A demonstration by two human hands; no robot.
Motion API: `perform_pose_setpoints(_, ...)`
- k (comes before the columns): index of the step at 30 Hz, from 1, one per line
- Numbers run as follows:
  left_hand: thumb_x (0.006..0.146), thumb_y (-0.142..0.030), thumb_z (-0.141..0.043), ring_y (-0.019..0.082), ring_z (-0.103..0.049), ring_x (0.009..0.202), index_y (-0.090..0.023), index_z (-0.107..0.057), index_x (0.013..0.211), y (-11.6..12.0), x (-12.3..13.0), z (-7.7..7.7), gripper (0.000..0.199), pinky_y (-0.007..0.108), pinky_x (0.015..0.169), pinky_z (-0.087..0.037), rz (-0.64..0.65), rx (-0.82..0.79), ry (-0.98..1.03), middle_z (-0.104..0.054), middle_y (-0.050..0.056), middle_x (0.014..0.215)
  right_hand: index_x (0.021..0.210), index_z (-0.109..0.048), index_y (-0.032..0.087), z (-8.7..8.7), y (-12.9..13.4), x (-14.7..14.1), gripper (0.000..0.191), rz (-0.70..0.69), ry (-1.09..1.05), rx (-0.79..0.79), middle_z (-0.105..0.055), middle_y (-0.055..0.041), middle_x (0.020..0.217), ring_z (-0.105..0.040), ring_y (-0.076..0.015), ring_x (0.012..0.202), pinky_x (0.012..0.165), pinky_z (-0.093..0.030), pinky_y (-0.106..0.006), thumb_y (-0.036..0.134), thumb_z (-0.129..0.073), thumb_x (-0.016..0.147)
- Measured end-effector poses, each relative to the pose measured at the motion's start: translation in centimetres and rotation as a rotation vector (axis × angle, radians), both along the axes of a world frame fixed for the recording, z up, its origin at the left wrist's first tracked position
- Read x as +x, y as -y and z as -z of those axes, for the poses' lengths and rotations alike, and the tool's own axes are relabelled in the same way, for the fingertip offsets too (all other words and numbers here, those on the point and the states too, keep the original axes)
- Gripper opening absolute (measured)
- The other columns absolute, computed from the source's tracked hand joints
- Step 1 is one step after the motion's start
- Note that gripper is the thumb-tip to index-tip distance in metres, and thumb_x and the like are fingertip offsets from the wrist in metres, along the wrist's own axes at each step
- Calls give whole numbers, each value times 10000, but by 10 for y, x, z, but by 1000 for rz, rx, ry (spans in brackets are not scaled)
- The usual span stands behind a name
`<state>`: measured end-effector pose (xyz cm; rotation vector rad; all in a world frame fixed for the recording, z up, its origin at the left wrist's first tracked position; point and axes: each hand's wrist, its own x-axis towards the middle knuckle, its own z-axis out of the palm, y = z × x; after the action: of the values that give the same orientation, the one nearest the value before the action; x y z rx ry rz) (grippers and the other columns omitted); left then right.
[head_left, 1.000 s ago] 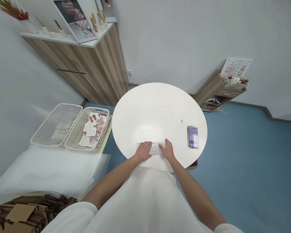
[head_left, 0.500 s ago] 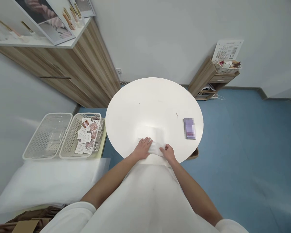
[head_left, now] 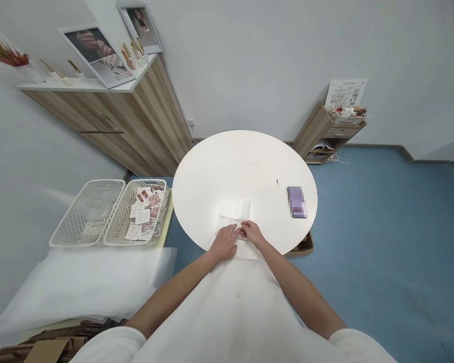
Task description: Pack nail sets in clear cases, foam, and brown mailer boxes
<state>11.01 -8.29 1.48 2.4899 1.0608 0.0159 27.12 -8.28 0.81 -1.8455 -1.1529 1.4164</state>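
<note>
At the near edge of the round white table [head_left: 245, 161] lies a thin, translucent white sheet [head_left: 244, 208], partly folded. My left hand [head_left: 224, 242] rests flat on its near part, fingers stretched out. Close against it on the right, my right hand [head_left: 252, 233] pinches a folded edge of the sheet. Both hands cover much of the near part, so what lies under the fold, if anything, cannot be made out.
A purple, blurred-out packet [head_left: 296, 202] lies on the table's right side. To the left stand an open basket of printed cards [head_left: 140, 217] and another white basket [head_left: 87, 214], with translucent sheets [head_left: 98, 277] before them. A wooden cabinet [head_left: 155, 116] stands back left, a small shelf [head_left: 318, 128] back right.
My right hand has moved left, bringing the sheet's right edge over toward my left hand. The left hand stays pressed down. The view has shifted slightly.
</note>
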Motion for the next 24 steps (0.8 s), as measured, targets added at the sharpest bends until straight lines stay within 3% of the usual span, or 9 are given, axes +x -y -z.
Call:
perform_pose_setpoints(4, 728, -237, -464, 274, -284, 1228, -170, -322, 1262, 6, -6, 0, 557, 418, 985, -228, 5, 11, -72, -333, 139, 1338, 1081, -502, 204, -4, 4, 9, 336, -78, 208, 95, -569, -44, 910, -555, -169, 835, 747, -433, -296, 244, -435, 754)
perform_pose_setpoints(7, 739, -277, -471, 273, -239, 1256, -197, -317, 1258, 10, -11, 3, 547, 418, 995, -217, -66, -16, -58, -297, 122, 1365, 1225, -393, 223, -4, 8, 7, 499, -281, 496, 137, -489, -87, 1052, -545, -193, 846, 698, -425, -293, 296, -506, 744)
perform_pose_setpoints(9, 743, -336, -479, 291, -205, 1270, -206, -285, 1271, 12, -16, 7, 577, 438, 987, -229, -294, -84, -31, -250, 121, 1386, 1279, -319, 216, -4, 9, 1, 584, -381, 613, 100, -440, -109, 1094, -550, -190, 798, 641, -419, -284, 316, -527, 742)
perform_pose_setpoints(13, 716, -405, -515, 302, -212, 1268, -152, -213, 1296, 11, -21, 12, 702, 405, 970, -274, -945, -348, 98, -221, 158, 1379, 1308, -248, 234, -3, 9, -11, 607, -449, 668, 50, -391, -99, 1113, -550, -164, 767, 633, -406, -266, 296, -513, 765)
perform_pose_setpoints(15, 697, -402, -541, 277, -253, 1254, -127, -221, 1285, 7, -21, 12, 724, 353, 949, -309, -1103, -474, 209, -237, 170, 1365, 1308, -246, 242, -2, 9, -16, 608, -481, 644, 59, -376, -94, 1120, -549, -157, 771, 644, -403, -262, 286, -516, 765)
perform_pose_setpoints(17, 682, -420, -558, 260, -382, 1171, -113, -251, 1256, 2, -22, 11, 720, 323, 842, -397, -1177, -578, 292, -321, 184, 1308, 1306, -251, 237, 1, 10, -19, 612, -495, 612, 74, -369, -95, 1123, -548, -157, 779, 654, -402, -261, 277, -523, 760)
perform_pose_setpoints(20, 675, -454, -559, 217, -572, 836, -115, -381, 1137, -5, -26, 9, 600, 283, 574, -441, -1179, -637, 309, -541, 141, 1028, 1310, -251, 236, 6, 11, -21, 636, -482, 580, 80, -365, -96, 1125, -548, -164, 806, 671, -401, -262, 270, -539, 744)
perform_pose_setpoints(24, 734, -364, -505, 116, -487, 491, -153, -518, 779, -10, -32, 4, 216, 220, 412, -332, -1036, -650, 309, -522, 5, 609, 1313, -265, 236, 7, 13, -23, 683, -470, 551, 81, -374, -102, 1135, -541, -193, 863, 704, -395, -276, 277, -573, 705)
